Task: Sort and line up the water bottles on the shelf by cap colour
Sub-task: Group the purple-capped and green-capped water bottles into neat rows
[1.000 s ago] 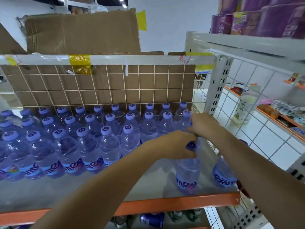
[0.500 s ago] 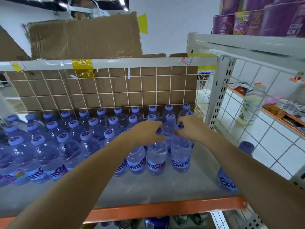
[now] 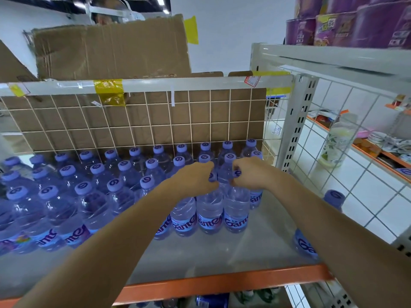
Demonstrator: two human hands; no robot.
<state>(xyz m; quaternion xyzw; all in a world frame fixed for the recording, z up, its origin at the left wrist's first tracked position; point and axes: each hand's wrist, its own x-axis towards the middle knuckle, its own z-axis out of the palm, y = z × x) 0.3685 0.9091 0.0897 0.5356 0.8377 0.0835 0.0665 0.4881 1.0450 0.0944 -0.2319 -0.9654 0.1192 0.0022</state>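
The water bottles (image 3: 124, 181) stand in packed rows on the shelf (image 3: 200, 258), filling its far half from nine o'clock across to two o'clock against the wire grid (image 3: 155, 121). Each stands upright, long axis vertical, cap up; every cap visible is the same lilac. The left hand (image 3: 195, 177) is closed over the cap of one front-row bottle (image 3: 209, 210), and the right hand (image 3: 249, 174) grips the cap of its neighbour (image 3: 236, 211); the fingers of both are curled tight round the necks. One stray bottle (image 3: 311, 236) stands alone at four o'clock, well apart from the rows. Most of the lining-up looks done; the front row's right end and that stray remain.
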